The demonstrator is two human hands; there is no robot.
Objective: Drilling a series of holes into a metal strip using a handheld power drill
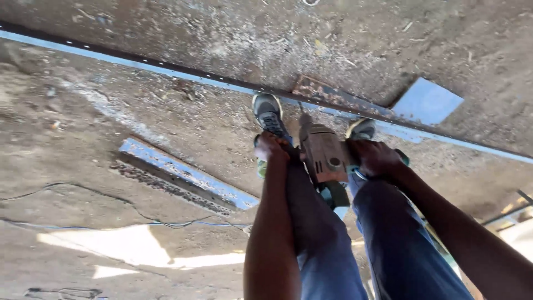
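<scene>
I look straight down at my legs in blue trousers and my shoes standing on a long metal bar [166, 71] that crosses the dirt floor. Between my knees I hold a dusty power drill [325, 155], its bit pointing down at the bar. My left hand [270, 147] grips the drill's side handle. My right hand [373, 158] is closed around the drill's rear grip. A rusty metal piece [322, 91] lies against the bar just past my feet.
A short flat metal strip [183, 173] lies on the ground to the left. A small flat metal plate [426, 101] rests beyond the bar at the right. Thin cables [111, 222] run across the dusty floor at lower left.
</scene>
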